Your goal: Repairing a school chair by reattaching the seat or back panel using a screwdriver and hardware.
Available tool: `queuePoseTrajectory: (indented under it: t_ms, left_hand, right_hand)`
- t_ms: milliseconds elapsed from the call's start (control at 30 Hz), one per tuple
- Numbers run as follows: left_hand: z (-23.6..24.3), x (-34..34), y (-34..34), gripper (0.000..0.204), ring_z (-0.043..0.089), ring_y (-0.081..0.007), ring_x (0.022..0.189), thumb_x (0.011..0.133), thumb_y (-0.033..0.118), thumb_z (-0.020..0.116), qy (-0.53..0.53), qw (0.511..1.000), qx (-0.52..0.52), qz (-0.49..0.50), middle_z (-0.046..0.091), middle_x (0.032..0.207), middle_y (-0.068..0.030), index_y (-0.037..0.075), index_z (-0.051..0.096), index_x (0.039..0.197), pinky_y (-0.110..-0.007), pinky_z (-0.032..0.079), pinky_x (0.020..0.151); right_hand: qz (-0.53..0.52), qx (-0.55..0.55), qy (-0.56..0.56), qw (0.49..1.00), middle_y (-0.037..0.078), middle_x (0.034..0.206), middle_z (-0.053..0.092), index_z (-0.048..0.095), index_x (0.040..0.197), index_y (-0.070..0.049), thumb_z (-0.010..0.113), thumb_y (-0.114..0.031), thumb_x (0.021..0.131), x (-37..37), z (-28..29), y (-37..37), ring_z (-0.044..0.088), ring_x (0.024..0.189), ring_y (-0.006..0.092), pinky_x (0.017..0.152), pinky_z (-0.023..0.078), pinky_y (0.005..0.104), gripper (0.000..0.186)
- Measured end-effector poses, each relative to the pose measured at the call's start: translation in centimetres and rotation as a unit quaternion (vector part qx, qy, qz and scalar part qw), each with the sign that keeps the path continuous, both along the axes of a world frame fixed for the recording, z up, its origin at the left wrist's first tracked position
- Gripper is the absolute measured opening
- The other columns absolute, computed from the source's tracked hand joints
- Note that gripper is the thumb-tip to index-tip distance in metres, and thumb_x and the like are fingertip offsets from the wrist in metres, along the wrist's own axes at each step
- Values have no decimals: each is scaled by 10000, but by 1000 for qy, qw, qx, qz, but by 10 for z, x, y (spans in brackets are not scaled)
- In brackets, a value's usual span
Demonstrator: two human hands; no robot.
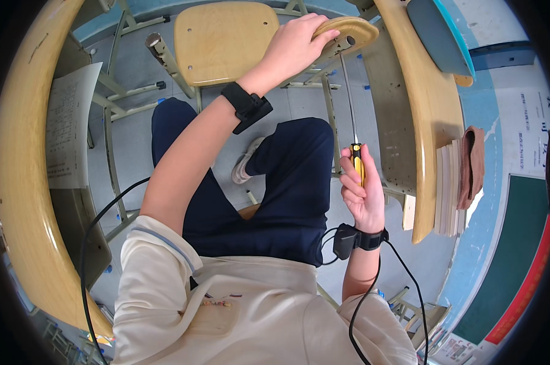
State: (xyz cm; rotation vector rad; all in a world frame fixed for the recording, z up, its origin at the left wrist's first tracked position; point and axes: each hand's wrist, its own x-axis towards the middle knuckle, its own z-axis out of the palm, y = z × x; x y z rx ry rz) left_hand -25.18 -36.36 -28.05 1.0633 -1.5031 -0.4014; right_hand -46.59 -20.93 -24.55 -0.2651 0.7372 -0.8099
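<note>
My left hand (299, 44) reaches far ahead and grips the curved wooden chair backrest (361, 34), its thumb along the near edge and the other fingers partly hidden. Below the backrest shows the end of a metal tube (349, 41). In my right hand (362, 198) is a screwdriver with a yellow and black handle (357, 159), fingers wrapped round it. Its long thin shaft (349, 97) points away from me, and the tip is up at the frame under the backrest. Whether the tip sits in a screw is too small to tell.
The wooden chair seat (226, 45) lies ahead on metal legs. Desks flank me: left desktop (22, 182), right desktop (430, 115). On the right are a teal container (442, 36), upright books (448, 188) and a brown cloth (471, 167). Black cables (418, 286) run from my wrist straps.
</note>
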Motion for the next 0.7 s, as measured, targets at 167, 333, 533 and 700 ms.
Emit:
queuePoseTrajectory:
  t_ms: [167, 333, 533, 700]
  left_hand:
    - [-2, 1, 0, 292, 567, -345, 758, 863, 311, 534, -3, 1000, -14, 10, 585, 829, -125, 29, 596, 906, -407, 445, 659]
    - [-2, 0, 0, 293, 567, -349, 752, 865, 315, 530, 4, 1000, -25, 12, 584, 821, -121, 33, 596, 910, -406, 445, 657]
    - [-2, 0, 1, 299, 569, -344, 763, 864, 323, 530, -11, 1000, -5, 13, 586, 836, -122, 36, 596, 913, -407, 447, 661]
    - [-1, 0, 1, 301, 571, -344, 764, 866, 325, 526, -12, 1000, -4, 8, 587, 842, -121, 36, 596, 909, -413, 448, 666]
  right_hand:
    - [-50, -378, 644, 664, -7, 608, 455, 504, 952, 7, 458, -243, 948, 15, -16, 13, 380, 437, 79, 410, 298, 209, 254]
    - [-19, -209, 398, 893, 21, 560, 394, 490, 916, -2, 398, -304, 963, 16, -2, 9, 301, 380, 79, 354, 258, 214, 319]
    - [-23, -18, 59, 998, 23, 570, 358, 469, 912, -15, 374, -310, 971, 0, -5, -1, 258, 351, 65, 313, 196, 197, 315]
    - [-30, -219, 415, 883, 45, 595, 442, 493, 927, -10, 475, -245, 939, 8, 2, 9, 332, 366, 75, 343, 252, 220, 236]
